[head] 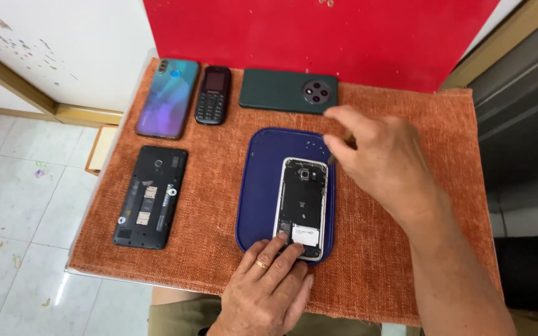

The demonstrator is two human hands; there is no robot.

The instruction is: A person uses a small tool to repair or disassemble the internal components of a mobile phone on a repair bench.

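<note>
An orange cloth (pixel 406 261) covered the tabletop, and on it lay a blue mat (pixel 258 193) bearing an opened phone (pixel 304 202), its back off. The left hand (pixel 269 289), wearing a ring, pressed flat fingertips on the phone's near end, pinning it. The right hand (pixel 381 158) reached in from the right, wrist raised, fingers pinched on a thin tool (pixel 337 152) at the phone's top corner. Steady pinning and a light, shallow touch would seem to serve best there. Four other phones lay apart.
</note>
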